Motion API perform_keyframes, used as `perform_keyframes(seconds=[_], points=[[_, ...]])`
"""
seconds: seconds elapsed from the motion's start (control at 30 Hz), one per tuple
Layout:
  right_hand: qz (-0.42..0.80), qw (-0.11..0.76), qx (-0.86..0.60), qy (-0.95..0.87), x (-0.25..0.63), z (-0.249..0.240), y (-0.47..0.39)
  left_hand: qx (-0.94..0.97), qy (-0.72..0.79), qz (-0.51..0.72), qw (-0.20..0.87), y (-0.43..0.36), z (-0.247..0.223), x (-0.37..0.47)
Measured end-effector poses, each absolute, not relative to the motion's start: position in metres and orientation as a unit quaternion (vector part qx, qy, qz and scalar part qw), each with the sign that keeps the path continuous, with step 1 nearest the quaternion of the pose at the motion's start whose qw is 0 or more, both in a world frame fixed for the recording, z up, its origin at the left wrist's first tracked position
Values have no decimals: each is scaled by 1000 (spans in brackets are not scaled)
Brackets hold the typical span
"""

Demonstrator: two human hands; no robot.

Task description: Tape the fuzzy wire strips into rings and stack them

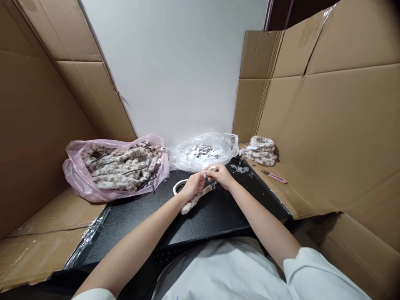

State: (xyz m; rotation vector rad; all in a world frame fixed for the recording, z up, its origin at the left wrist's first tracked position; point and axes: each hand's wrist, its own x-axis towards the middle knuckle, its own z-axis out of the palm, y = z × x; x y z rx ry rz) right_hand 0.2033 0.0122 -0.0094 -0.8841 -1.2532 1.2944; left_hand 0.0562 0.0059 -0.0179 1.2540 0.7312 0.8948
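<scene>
Over the middle of the black table [140,221], my left hand [193,186] and my right hand [219,175] are close together with fingers pinched. Between them they grip a fluffy band [192,206] of white and brown plush. One end of it shows at the fingertips, while a longer stretch hangs below my left hand. The exact spot each finger pinches is too small to make out. Just left of my left hand lies a white ring [175,188], partly hidden, that looks like a tape roll.
A pink bag [75,175] full of plush bands with dark strips stands left. Behind my hands is a clear bag [228,143] of small pieces. Stacked plush bands [262,152] and pink thread snips [276,177] lie right, near loose fluff [240,168]. Cardboard walls [343,125] flank the table.
</scene>
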Motion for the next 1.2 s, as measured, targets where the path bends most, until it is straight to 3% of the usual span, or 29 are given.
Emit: perform_keyframes(seconds=[0.53,0.9,1.2], points=[[537,474,-382,-584,211,-4,5,570,304,362,672,1,-15,54],[413,449,-416,-674,212,-5,3,588,323,347,655,4,-18,55],[505,492,-364,-608,216,-2,6,578,316,362,660,11,-21,51]])
